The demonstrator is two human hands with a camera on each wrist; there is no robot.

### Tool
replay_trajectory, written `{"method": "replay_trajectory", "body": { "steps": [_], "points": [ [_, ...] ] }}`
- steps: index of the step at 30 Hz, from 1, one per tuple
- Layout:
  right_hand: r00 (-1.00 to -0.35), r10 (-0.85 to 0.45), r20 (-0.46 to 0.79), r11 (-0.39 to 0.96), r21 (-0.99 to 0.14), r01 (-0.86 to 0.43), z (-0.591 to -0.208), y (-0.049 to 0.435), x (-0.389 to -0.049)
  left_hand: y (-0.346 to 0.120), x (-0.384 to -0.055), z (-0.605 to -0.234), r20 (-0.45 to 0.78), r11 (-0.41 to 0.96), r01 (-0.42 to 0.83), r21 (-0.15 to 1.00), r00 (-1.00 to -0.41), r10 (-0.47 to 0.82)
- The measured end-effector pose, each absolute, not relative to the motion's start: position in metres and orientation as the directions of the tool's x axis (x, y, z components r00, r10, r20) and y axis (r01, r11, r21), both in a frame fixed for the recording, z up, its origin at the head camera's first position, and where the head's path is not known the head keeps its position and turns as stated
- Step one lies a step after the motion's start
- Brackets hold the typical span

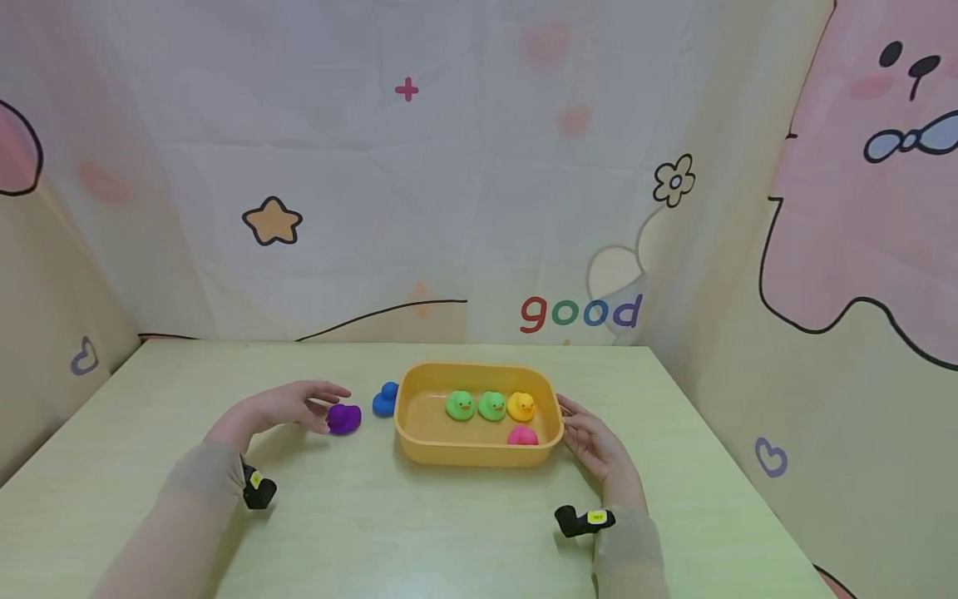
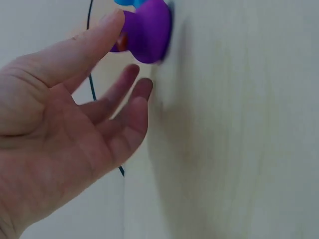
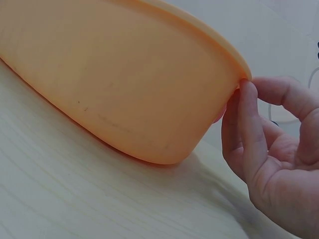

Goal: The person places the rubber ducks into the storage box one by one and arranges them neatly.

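My left hand [image 1: 292, 405] reaches over the table beside a purple rubber duck [image 1: 344, 419], its fingers loosely bent. In the left wrist view the thumb [image 2: 107, 35] overlaps the purple duck, while the other fingers stay apart from it. My right hand [image 1: 595, 441] is at the right end of a yellow-orange plastic basin [image 1: 479, 455]; its fingertips touch the outside just under the rim in the right wrist view. Inside the basin sit two green ducks [image 1: 460, 406], a yellow duck [image 1: 521, 407] and a pink duck [image 1: 523, 436], partly hidden by the front wall.
A blue duck [image 1: 385, 401] stands on the table right at the basin's left end, between it and the purple duck. The pale wooden table [image 1: 389, 532] meets a printed cloth backdrop [image 1: 359, 166] at the back and both sides.
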State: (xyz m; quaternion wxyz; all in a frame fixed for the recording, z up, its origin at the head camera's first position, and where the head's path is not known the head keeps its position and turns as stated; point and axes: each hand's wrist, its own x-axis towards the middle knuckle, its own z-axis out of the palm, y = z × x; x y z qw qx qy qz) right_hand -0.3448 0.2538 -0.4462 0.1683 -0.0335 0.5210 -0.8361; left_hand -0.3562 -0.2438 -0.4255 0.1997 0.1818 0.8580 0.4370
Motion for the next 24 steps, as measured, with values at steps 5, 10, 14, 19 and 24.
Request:
{"method": "replay_trajectory", "body": {
  "steps": [5,10,14,19,24],
  "points": [
    [-0.942,-0.313,-0.122,-0.406,-0.879,0.249,-0.448,0.253,-0.345,-0.248,-0.361,-0.432,-0.204,0.541,0.135,0.83,-0.829,0.52],
    [-0.942,-0.313,-0.12,-0.403,-0.881,0.246,-0.448,0.253,-0.345,-0.246,-0.364,-0.434,-0.221,0.557,0.131,0.82,-0.825,0.52],
    [-0.943,-0.313,-0.115,-0.409,-0.88,0.243,-0.448,0.254,-0.344,-0.243,-0.365,-0.435,-0.219,0.573,0.137,0.808,-0.832,0.509],
    [-0.947,-0.296,-0.121,-0.434,-0.866,0.246,-0.448,0.253,-0.344,-0.24,-0.367,-0.438,-0.203,0.587,0.155,0.795,-0.844,0.497],
    [-0.95,-0.291,-0.11,-0.443,-0.865,0.236,-0.448,0.254,-0.344,-0.24,-0.367,-0.443,-0.15,0.586,0.192,0.787,-0.863,0.483]
  ]
}}
